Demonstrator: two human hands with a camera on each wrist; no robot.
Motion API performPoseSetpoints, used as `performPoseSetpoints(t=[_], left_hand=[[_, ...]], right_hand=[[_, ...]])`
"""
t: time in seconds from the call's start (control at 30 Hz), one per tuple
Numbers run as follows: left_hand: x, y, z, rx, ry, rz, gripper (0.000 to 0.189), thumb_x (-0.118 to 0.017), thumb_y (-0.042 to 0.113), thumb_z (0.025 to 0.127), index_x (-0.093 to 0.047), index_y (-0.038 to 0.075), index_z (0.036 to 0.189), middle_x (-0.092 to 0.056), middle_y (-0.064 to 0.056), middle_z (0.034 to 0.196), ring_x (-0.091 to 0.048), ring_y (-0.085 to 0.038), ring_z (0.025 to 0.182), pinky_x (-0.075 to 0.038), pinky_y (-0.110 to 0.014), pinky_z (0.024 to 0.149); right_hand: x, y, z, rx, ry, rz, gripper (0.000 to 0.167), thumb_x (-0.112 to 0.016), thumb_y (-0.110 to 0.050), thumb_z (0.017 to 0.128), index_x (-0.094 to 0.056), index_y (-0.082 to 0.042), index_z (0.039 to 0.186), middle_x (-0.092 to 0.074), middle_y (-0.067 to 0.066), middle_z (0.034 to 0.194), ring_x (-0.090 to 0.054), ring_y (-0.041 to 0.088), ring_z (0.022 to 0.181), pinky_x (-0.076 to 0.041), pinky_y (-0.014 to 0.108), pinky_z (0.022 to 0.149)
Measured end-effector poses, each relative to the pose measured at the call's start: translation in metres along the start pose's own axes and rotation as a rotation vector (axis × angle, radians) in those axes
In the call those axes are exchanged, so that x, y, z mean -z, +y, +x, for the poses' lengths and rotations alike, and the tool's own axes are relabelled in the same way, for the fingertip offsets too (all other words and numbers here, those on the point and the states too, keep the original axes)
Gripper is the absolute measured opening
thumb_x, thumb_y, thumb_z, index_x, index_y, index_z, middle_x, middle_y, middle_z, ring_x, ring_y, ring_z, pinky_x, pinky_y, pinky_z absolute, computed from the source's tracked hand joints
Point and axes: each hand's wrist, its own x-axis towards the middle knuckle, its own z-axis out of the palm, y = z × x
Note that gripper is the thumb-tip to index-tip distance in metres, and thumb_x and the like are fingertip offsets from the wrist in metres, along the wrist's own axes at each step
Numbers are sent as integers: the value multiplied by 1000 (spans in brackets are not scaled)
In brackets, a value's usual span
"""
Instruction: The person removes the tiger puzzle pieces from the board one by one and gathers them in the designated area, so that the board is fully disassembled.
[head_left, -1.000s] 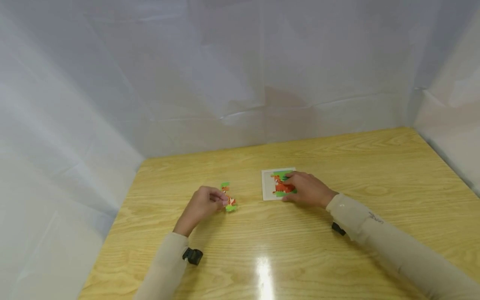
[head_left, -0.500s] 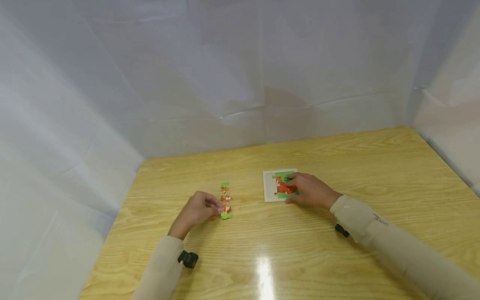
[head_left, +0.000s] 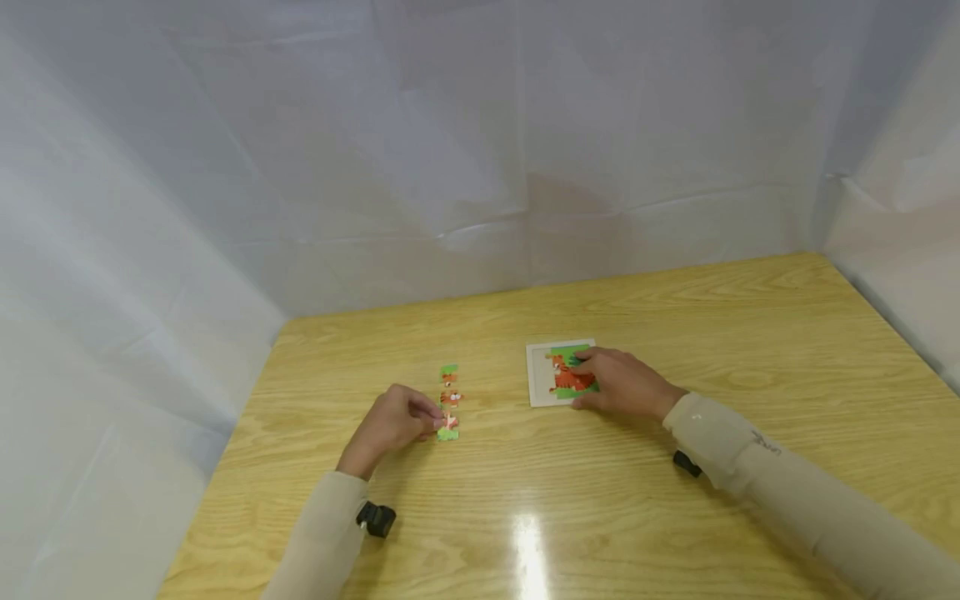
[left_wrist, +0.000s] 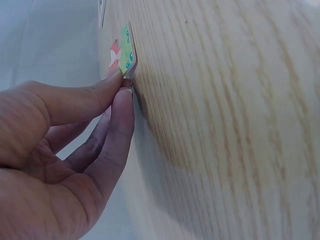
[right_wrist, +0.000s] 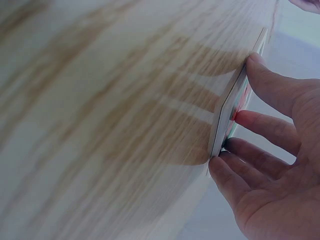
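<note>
My left hand (head_left: 393, 427) pinches a green, red and white jigsaw piece (head_left: 447, 432) by its edge, between thumb and fingertip. In the left wrist view that piece (left_wrist: 126, 49) lies low over the wood, its near corner in the pinch. Two more jigsaw pieces line up beyond it: an orange one with eyes (head_left: 452, 398) and a green and orange one (head_left: 448, 373). To the right, my right hand (head_left: 630, 385) grips a pale puzzle tray (head_left: 535, 383), thumb (right_wrist: 256, 60) on its near edge, other fingers on its far side and over the joined tiger pieces (head_left: 570, 379).
The wooden table (head_left: 480, 517) runs back to white sheeting (head_left: 420, 167) that hangs behind it and at both sides. Each wrist carries a small black camera (head_left: 377, 518). The tray's left strip shows its pale base.
My left hand has brought its piece left and nearer, into line below the two others, baring the eyed piece. My right hand and the tray have shifted very slightly right and nearer.
</note>
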Motion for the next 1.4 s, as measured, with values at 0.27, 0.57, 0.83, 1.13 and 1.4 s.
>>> performPoseSetpoints(t=[0.27, 0.57, 0.83, 1.13, 1.4], left_hand=[[-2, 3, 1, 12, 19, 49, 3, -76, 2, 90, -77, 0, 91, -72, -6, 82, -67, -17, 70, -57, -31, 64], [-4, 2, 5, -25, 44, 145, 6, -80, 8, 88, -77, 4, 85, -69, -1, 74, -64, -14, 65, -52, -30, 61], [-5, 23, 12, -112, 75, 180, 3, -79, 9, 89, -78, 6, 89, -72, 0, 82, -64, -14, 72, -54, -34, 69], [-27, 64, 36, -201, 29, 175, 6, -75, 8, 92, -78, 4, 95, -72, -3, 87, -64, -15, 74, -55, -34, 69], [-51, 82, 61, -247, 6, 157, 9, -73, 9, 94, -78, 3, 99, -73, -6, 94, -66, -19, 84, -55, -37, 78]], right_hand=[[-1, 0, -1, -10, 3, 3, 57, -81, -32, 88, -66, 5, 129, -55, 26, 141, -57, 41, 125, -48, 52, 100], [-3, 3, 0, -23, 1, 1, 58, -82, -33, 87, -66, 3, 130, -55, 24, 142, -56, 39, 126, -46, 53, 102], [-2, 2, -1, -27, -7, 2, 57, -81, -33, 88, -66, 4, 129, -55, 24, 142, -55, 40, 127, -45, 55, 102], [4, -4, 0, -28, 3, 5, 55, -81, -31, 88, -68, 5, 126, -55, 25, 141, -56, 40, 127, -45, 55, 103], [3, -1, 1, -34, 6, 18, 55, -80, -33, 88, -68, 3, 127, -55, 26, 141, -56, 40, 127, -46, 55, 102]])
